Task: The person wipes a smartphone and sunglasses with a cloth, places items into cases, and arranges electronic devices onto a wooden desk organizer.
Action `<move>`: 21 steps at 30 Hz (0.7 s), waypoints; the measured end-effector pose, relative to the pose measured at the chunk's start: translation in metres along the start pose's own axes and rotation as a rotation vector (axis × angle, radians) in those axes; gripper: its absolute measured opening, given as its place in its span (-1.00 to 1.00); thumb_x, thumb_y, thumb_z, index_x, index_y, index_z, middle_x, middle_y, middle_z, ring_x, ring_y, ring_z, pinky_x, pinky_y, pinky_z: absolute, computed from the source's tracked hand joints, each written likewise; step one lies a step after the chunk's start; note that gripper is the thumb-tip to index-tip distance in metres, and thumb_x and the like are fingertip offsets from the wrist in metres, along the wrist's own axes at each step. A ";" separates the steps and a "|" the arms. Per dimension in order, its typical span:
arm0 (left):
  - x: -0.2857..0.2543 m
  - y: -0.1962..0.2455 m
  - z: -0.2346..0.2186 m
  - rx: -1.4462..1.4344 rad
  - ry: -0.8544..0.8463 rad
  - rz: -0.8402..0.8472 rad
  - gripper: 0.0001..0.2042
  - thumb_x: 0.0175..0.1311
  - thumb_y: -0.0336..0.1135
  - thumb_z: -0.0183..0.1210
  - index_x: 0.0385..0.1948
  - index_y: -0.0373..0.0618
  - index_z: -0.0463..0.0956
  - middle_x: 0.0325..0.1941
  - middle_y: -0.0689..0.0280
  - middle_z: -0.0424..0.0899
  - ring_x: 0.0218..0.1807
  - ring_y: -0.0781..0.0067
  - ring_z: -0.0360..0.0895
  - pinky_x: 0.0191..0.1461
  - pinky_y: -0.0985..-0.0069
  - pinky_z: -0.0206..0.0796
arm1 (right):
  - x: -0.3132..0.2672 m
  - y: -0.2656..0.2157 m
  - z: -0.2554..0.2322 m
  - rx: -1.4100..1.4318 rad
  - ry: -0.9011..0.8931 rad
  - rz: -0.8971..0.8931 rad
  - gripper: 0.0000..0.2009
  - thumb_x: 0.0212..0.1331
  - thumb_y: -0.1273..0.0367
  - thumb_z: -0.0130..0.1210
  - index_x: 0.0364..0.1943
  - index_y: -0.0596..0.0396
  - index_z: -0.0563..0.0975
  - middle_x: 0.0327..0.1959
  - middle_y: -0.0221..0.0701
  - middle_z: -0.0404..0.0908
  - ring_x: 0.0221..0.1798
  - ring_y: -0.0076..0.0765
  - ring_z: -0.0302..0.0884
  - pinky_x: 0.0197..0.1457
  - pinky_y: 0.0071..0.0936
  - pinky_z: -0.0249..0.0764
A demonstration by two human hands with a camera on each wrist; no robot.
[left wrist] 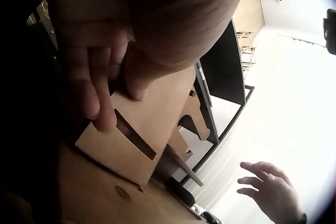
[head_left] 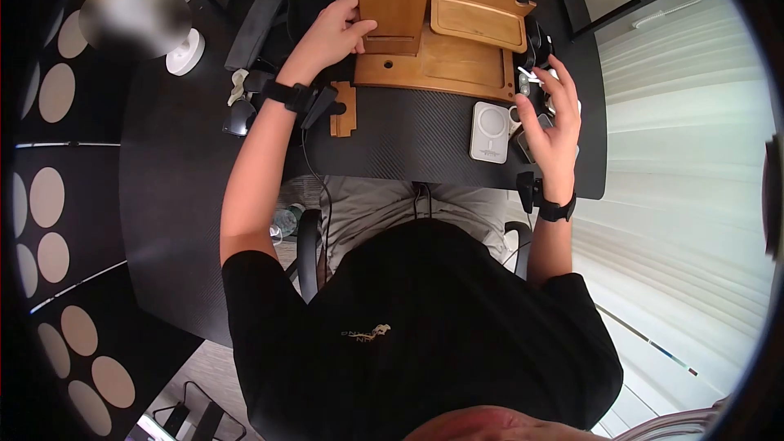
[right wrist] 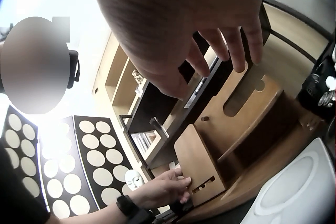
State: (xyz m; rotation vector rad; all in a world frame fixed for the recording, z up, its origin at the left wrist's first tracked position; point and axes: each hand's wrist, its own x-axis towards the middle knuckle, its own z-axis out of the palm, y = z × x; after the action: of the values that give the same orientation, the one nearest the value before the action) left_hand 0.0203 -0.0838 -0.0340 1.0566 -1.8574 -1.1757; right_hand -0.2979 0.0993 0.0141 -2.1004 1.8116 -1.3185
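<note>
On the black table, I see a wooden organizer stand at the far edge — its upright slotted panel pinched by the left hand, thumb on the front face. The right hand hovers, fingers spread and relaxed, grasping nothing, over small gadgets just beside a white charger puck.

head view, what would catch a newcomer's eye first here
The wooden desk organizer at the far edge of the black desk stands out most, with the left hand gripping its upright slotted panel. At the desk's right edge, the right hand hovers open over a cluster of small gadgets, beside a white charging puck.
</note>
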 end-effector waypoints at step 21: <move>-0.005 0.002 0.002 0.105 -0.020 -0.046 -0.69 0.41 -0.44 0.16 0.15 -0.22 0.46 -0.31 0.22 0.72 -0.48 0.52 0.61 -0.33 0.53 0.47 | -0.008 0.007 0.005 0.085 -0.053 0.014 -0.59 0.13 0.38 0.36 0.08 0.21 0.59 0.25 -0.07 0.56 0.25 0.01 0.57 0.29 -0.23 0.46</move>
State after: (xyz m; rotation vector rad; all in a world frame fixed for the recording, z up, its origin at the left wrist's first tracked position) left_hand 0.0202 -0.0781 -0.0334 1.1547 -1.9380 -1.1291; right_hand -0.2993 0.1013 0.0028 -2.0558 1.7145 -1.2992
